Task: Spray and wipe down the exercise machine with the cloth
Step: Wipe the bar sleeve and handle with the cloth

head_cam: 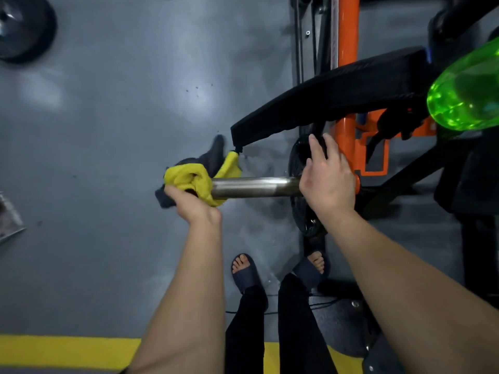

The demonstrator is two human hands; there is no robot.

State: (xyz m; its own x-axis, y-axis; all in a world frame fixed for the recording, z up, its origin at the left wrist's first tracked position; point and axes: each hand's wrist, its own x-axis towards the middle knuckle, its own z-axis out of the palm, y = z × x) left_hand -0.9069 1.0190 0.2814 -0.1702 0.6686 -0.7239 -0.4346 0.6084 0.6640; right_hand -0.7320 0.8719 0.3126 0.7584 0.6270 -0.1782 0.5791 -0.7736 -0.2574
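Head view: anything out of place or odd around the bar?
Nothing looks spilled or damaged. Only the green spray bottle at the right edge sits tilted, close to the camera; what supports it is out of frame.

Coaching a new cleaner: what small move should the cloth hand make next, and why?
Probably slide the left hand, gripping the crumpled yellow cloth, along the shiny steel bar toward the right hand: the cloth covers only the bar's free end, and the stretch between the hands is bare.

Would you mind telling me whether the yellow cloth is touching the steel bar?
Touching. The head view shows the yellow cloth bunched around the end of the steel bar, with no gap, gripped there by the left hand.
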